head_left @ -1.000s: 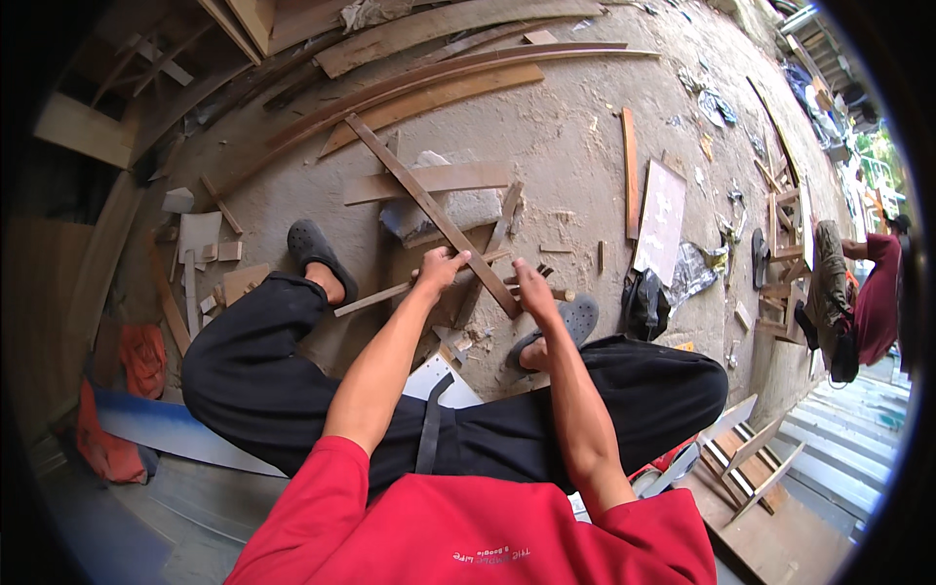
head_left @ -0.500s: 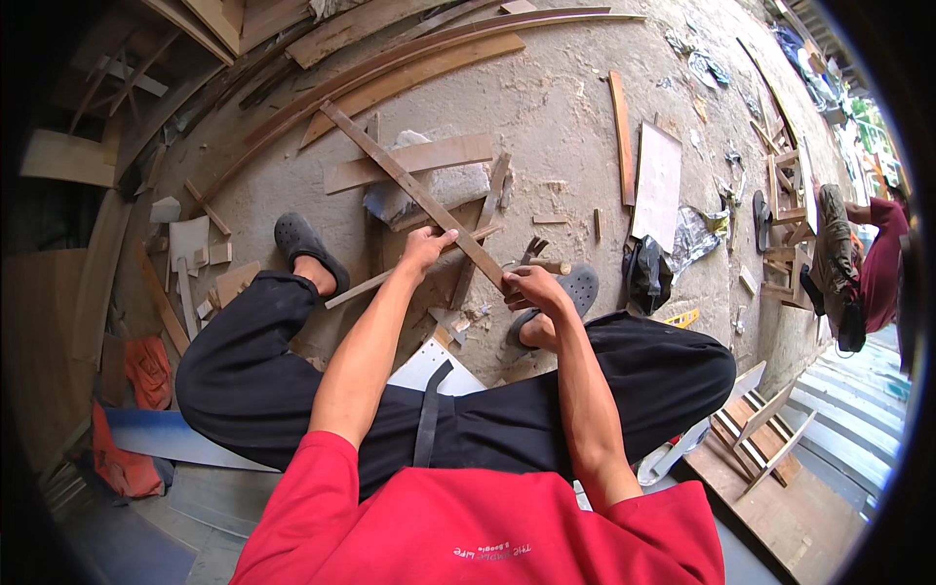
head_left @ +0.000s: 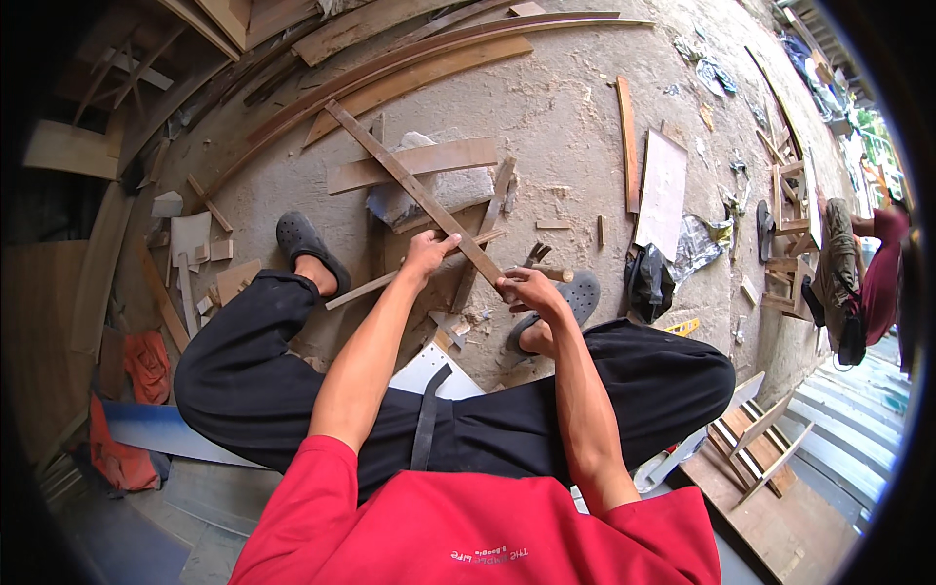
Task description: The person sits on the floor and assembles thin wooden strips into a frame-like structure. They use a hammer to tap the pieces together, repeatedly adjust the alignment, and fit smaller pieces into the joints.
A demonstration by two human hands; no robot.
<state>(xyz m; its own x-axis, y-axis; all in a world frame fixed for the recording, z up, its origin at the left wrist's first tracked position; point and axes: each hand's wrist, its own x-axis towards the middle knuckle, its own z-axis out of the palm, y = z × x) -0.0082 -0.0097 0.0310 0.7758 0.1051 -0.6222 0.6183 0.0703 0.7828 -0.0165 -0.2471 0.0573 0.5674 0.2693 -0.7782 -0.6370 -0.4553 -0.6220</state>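
A seated person grips one long wooden slat [head_left: 409, 185] with both hands above a concrete floor [head_left: 575, 127]. The left hand [head_left: 429, 255] is clamped around the slat near its lower end; the right hand [head_left: 526, 290] closes on that end, just beside the left. From the grip the slat runs up and away to the left, its far end free in the air. A second, thinner stick [head_left: 390, 278] crosses under the left grip. Two dark clogs [head_left: 307, 244] flank the hands, one on each side. Beyond the grip lie two long curved planks [head_left: 429, 58]; right of it, a flat board [head_left: 661, 190] and a black bag [head_left: 648, 283].
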